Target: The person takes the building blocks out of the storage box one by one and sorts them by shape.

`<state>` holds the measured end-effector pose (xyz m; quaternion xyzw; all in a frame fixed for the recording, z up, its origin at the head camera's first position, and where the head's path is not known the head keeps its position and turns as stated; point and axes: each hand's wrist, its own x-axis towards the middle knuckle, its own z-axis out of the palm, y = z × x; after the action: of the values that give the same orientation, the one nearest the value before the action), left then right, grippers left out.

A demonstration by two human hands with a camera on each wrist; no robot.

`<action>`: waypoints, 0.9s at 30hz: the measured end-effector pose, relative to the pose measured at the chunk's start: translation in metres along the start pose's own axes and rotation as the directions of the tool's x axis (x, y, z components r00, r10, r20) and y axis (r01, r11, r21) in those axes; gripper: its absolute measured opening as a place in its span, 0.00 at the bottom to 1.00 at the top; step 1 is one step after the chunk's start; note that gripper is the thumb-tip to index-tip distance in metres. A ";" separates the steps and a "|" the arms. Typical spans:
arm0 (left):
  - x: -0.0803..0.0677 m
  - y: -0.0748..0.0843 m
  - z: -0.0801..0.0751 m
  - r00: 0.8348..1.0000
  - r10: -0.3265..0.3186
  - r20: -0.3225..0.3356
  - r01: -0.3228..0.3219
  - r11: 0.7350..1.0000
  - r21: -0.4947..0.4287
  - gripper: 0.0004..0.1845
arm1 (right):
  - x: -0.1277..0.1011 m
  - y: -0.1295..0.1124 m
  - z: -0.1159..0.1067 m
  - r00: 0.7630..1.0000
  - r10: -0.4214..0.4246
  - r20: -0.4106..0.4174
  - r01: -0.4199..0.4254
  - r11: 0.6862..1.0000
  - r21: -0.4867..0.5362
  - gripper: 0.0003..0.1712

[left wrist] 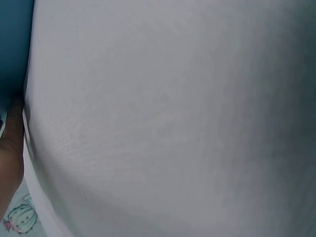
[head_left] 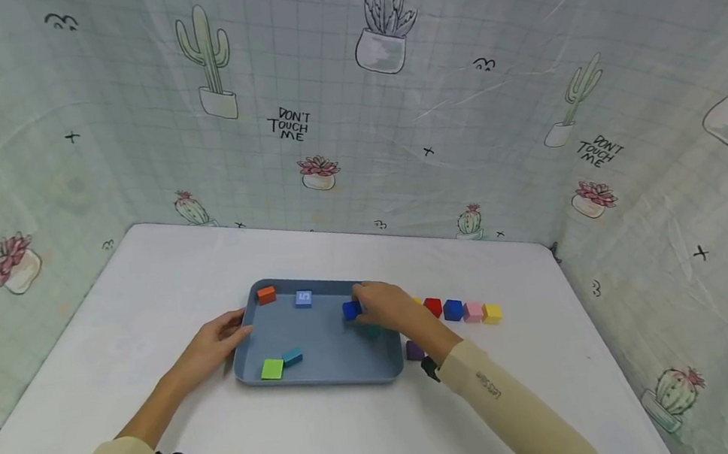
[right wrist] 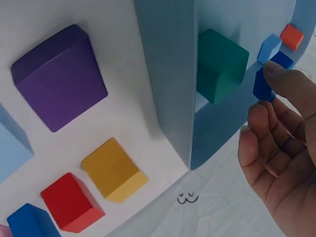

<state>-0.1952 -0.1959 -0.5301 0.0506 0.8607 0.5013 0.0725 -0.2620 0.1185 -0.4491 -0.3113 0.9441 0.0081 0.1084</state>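
White tabletop [head_left: 336, 442] nearest us. On it, the blue tray [head_left: 327, 371]: the left hand [head_left: 215, 344] rests relaxed against its left rim, while the right hand [head_left: 384, 308] pinches a dark blue cube [head_left: 351, 309] over the tray's right half. Inside at the back, a light blue cube [head_left: 303, 299] shows a pale mark I can't read. Behind, the cactus-print cloth [head_left: 349, 107] reads "DON'T TOUCH ME".

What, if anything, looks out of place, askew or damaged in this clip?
Nothing stands out. The tray lies flat on the table, and blocks sit upright inside and beside it. The right hand holds a dark blue block; the left hand touches the tray's edge.
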 end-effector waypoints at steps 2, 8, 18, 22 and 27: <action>-0.001 0.000 0.000 1.000 0.006 0.003 -0.006 1.000 -0.005 0.34 | -0.003 0.001 -0.001 1.000 0.006 0.003 -0.006 1.000 0.012 0.20; -0.002 0.000 -0.001 1.000 0.008 0.009 -0.008 1.000 -0.012 0.34 | -0.009 0.006 -0.004 1.000 0.029 0.006 -0.029 0.999 0.033 0.19; -0.001 0.002 -0.003 1.000 0.010 0.007 -0.010 1.000 -0.008 0.34 | -0.016 0.011 -0.007 0.999 0.042 0.017 -0.043 0.998 0.035 0.20; -0.001 0.004 -0.002 1.000 -0.001 0.004 0.001 1.000 -0.008 0.35 | -0.021 0.013 -0.007 0.999 0.035 0.018 -0.036 0.999 0.034 0.20; -0.002 0.001 0.000 1.000 -0.022 0.003 0.022 1.000 -0.013 0.34 | -0.031 0.017 -0.008 0.999 0.038 -0.007 -0.037 0.999 0.038 0.20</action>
<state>-0.1936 -0.1954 -0.5292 0.0415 0.8578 0.5061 0.0798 -0.2496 0.1500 -0.4358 -0.2915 0.9501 -0.0091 0.1108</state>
